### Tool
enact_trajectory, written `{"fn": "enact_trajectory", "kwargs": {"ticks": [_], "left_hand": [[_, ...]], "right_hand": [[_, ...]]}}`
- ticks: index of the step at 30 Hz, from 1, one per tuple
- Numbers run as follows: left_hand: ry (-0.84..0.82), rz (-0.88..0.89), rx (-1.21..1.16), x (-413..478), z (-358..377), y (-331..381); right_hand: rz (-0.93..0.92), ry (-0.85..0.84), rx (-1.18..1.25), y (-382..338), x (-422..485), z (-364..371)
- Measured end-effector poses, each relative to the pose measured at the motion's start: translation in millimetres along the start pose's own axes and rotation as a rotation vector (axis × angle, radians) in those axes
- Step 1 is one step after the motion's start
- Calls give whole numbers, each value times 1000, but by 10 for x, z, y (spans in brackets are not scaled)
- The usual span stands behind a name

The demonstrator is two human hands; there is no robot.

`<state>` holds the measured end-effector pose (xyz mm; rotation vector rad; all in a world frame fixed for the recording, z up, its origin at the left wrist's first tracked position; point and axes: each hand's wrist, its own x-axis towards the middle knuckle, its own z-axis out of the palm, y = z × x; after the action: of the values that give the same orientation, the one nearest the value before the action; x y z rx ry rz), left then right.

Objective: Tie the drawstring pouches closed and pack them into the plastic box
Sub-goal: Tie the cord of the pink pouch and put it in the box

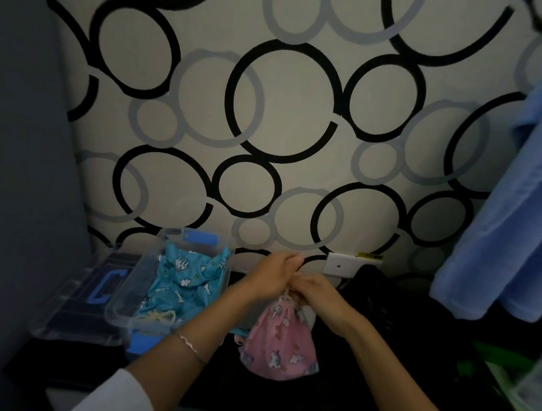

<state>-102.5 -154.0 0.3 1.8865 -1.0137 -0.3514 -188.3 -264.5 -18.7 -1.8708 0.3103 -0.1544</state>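
A pink pouch (278,343) with a unicorn print hangs above the dark table, gathered at its neck. My left hand (272,277) and my right hand (317,297) meet at that neck, both pinching the pale drawstring (285,295). To the left stands the clear plastic box (121,310) with blue latches. Inside it lie blue printed pouches (184,283). A sliver of blue fabric (238,330) shows under my left forearm beside the box.
The box's clear lid (76,298) with a blue clip lies flat at the far left. Dark items (374,290) sit behind my right hand near a white wall plate (340,265). Blue cloth (523,211) hangs at right; a green thing (517,392) lies at the table's right end.
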Motion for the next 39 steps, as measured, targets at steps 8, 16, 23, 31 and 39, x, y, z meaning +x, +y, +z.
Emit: {"fn": "enact_trajectory", "kwargs": {"ticks": [8, 16, 23, 31, 39], "left_hand": [[148, -40, -3, -184, 165, -160], [-40, -56, -57, -221, -213, -466], [-141, -20, -141, -247, -139, -255], [-47, -82, -192, -194, -114, -293], [-90, 36, 134, -171, -177, -218]], "right_hand": [[-31, 184, 133, 40, -32, -6], [-68, 249, 94, 93, -33, -110], [-68, 163, 79, 79, 2, -40], [-69, 160, 158, 6, -116, -82], [-283, 252, -450, -21, -110, -7]]}}
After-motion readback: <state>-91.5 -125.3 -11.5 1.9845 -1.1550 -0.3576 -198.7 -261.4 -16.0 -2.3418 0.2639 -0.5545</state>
